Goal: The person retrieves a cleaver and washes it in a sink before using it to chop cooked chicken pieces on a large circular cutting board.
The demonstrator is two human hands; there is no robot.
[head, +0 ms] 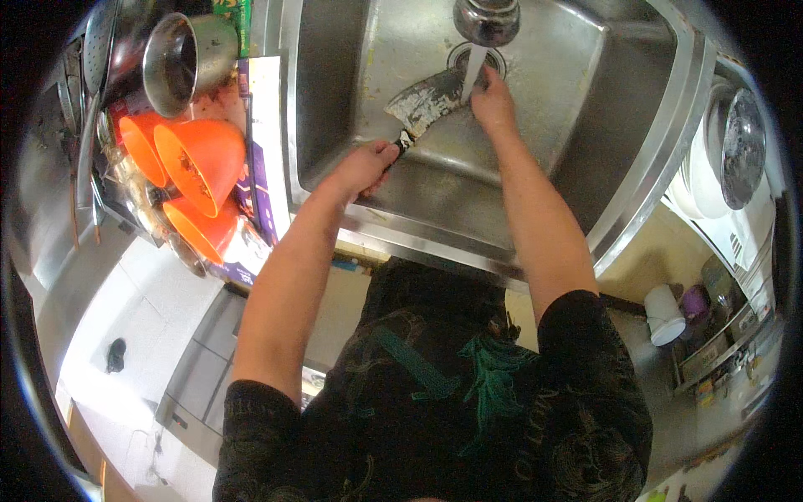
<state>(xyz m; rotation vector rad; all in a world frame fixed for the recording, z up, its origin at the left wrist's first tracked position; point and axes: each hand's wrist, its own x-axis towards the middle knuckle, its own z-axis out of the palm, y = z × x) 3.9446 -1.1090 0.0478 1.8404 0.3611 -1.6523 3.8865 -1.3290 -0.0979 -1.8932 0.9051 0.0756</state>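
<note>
My left hand [367,166] grips the dark handle of a broad-bladed kitchen knife [423,103], cleaver-like in shape, over a stainless steel sink [433,182]. Pale patches or wet glare mottle its dark blade, which slants up to the right. Water [475,72] runs from the faucet [486,22] down onto the blade's far end. At that end is my right hand [494,103], close beside the stream, its fingers bent. Whether those fingers pinch the blade or something small cannot be made out. Behind the stream lies the round drain [499,59], partly covered by the knife and hand.
Left of the sink are several orange bowls [201,163], one with food bits inside, and a metal pot [216,56]. A perforated ladle [97,50] hangs farther left. White dishes [699,176] and a metal bowl [744,147] stand at right, above a white cup [664,317].
</note>
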